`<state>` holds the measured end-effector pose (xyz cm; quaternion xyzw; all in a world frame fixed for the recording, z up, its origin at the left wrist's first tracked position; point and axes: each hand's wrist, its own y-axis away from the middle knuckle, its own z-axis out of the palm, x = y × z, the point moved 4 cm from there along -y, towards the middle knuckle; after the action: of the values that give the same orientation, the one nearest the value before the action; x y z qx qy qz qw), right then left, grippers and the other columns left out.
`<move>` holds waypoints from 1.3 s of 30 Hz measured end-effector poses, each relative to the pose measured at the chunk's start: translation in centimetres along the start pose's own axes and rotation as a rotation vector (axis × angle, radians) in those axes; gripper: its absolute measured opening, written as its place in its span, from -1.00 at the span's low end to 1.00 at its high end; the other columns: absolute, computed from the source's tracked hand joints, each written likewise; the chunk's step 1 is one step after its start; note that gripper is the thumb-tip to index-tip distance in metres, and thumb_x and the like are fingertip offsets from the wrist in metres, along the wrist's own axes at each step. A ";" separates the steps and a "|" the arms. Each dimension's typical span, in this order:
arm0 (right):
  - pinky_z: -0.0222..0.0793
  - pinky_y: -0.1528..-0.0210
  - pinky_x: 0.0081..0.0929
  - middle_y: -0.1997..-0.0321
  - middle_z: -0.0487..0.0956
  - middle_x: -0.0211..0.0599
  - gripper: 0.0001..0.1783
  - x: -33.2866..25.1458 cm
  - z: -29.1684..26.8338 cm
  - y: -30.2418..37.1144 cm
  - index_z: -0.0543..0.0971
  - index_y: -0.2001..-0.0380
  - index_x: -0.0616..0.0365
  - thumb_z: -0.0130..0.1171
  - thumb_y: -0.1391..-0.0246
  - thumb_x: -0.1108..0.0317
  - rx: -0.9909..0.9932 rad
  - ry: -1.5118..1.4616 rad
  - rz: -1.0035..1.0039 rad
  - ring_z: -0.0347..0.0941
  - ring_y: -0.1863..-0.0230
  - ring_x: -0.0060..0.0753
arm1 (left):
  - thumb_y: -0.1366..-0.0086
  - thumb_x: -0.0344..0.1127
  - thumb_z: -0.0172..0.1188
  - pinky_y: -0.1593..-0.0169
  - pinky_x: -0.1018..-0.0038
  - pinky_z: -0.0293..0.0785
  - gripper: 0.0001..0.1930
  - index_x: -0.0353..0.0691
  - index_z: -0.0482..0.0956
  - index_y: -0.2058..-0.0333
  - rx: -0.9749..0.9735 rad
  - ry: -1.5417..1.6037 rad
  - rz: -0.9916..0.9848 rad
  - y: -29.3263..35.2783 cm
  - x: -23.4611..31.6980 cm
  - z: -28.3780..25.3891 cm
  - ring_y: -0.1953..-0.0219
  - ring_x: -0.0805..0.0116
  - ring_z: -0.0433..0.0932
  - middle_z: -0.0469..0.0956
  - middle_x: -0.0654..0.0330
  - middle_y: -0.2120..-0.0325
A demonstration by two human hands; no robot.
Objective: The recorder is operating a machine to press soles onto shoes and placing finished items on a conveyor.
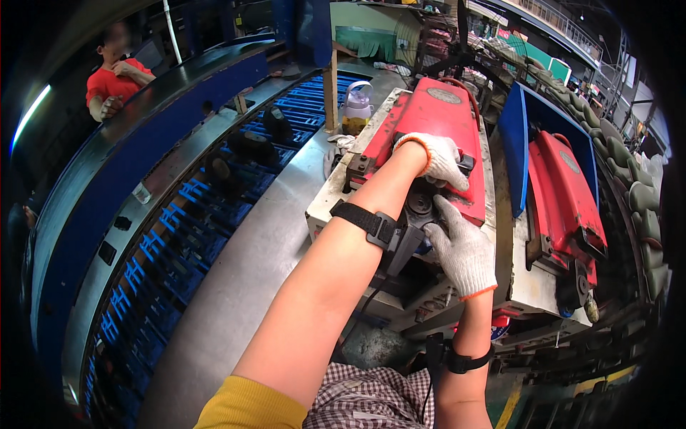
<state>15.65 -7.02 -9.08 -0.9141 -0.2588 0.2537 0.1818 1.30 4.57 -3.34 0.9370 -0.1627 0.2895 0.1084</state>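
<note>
My left hand [436, 159], in a white knit glove with an orange cuff, reaches onto the long red cover [434, 114] of a machine. Its fingers curl round a black handle [466, 164] at the cover's near end. My right hand [464, 249], gloved alike, is just below, its thumb and fingers bent round the side of a dark round-ended piece [420, 206]. That piece juts from under the cover toward me. Its exact kind I cannot make out, and my left forearm hides part of it.
A second red-covered machine [564, 193] with a blue guard [516, 150] stands right. Left is a metal table [246, 264] beside a blue-slatted conveyor [175, 222] carrying dark shoes [254, 149]. A bottle [357, 106] stands behind; a person in red [118, 82] sits far left. Olive pieces [639, 196] hang at right.
</note>
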 end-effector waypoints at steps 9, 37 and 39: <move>0.54 0.04 -0.07 0.15 0.71 -0.06 -0.42 0.1 0.1 0.0 0.54 -0.24 -0.09 0.29 -0.17 0.05 0.015 -0.011 -0.011 0.65 0.12 0.05 | 0.02 0.11 0.44 0.31 0.34 0.51 -0.54 -0.24 0.73 0.45 0.000 0.012 0.005 0.0 0.1 0.0 0.47 0.30 0.60 0.69 0.18 0.51; 0.54 0.11 -0.21 0.15 0.72 -0.13 -0.44 2.5 0.6 -0.1 0.51 -0.30 -0.01 0.18 -0.24 0.17 -0.025 -0.238 -0.113 0.66 0.21 -0.14 | 0.02 0.17 0.42 0.27 0.31 0.53 -0.49 -0.24 0.75 0.42 0.007 -0.106 0.015 0.2 0.9 -0.1 0.45 0.26 0.61 0.70 0.16 0.49; 0.54 0.23 -0.31 0.23 0.72 -0.18 -0.45 2.9 -0.1 0.1 0.50 -0.31 0.04 0.13 -0.27 0.20 -0.045 -0.431 -0.188 0.65 0.33 -0.28 | 0.02 0.20 0.41 0.24 0.30 0.54 -0.47 -0.23 0.76 0.39 0.020 -0.174 0.026 0.7 1.3 -0.2 0.42 0.24 0.63 0.71 0.16 0.47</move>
<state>17.87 -5.42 -10.14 -0.8145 -0.3811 0.4193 0.1246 1.95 3.72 -2.35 0.9575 -0.1808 0.2098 0.0806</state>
